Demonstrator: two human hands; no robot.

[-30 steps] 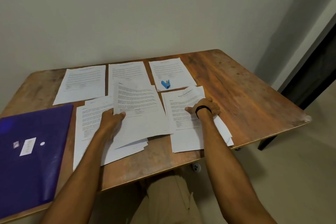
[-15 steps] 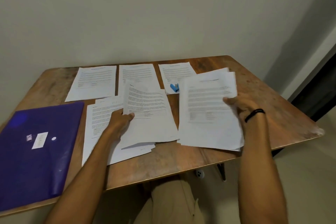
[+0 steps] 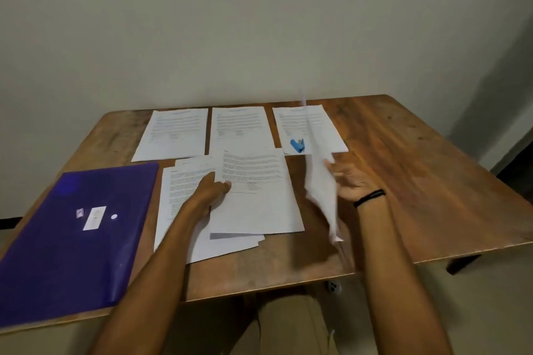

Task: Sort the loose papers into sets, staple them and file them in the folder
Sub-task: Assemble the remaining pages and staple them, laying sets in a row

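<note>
The right hand (image 3: 350, 181), arm stretched forward, holds a sheaf (image 3: 320, 181) stood on edge above the table (image 3: 418, 167); blur hides how the fingers lie. A black wristband (image 3: 369, 197) circles that wrist. The left hand (image 3: 212, 189) reaches in from the near left and pinches the left edge of the top sheet (image 3: 256, 196), thumb on top, over a fanned pile (image 3: 184, 190). The purple folder (image 3: 72, 233) lies flat at the near left. Three sets (image 3: 176, 132) line the far edge, and a blue stapler (image 3: 297, 145) rests on the rightmost.
</note>
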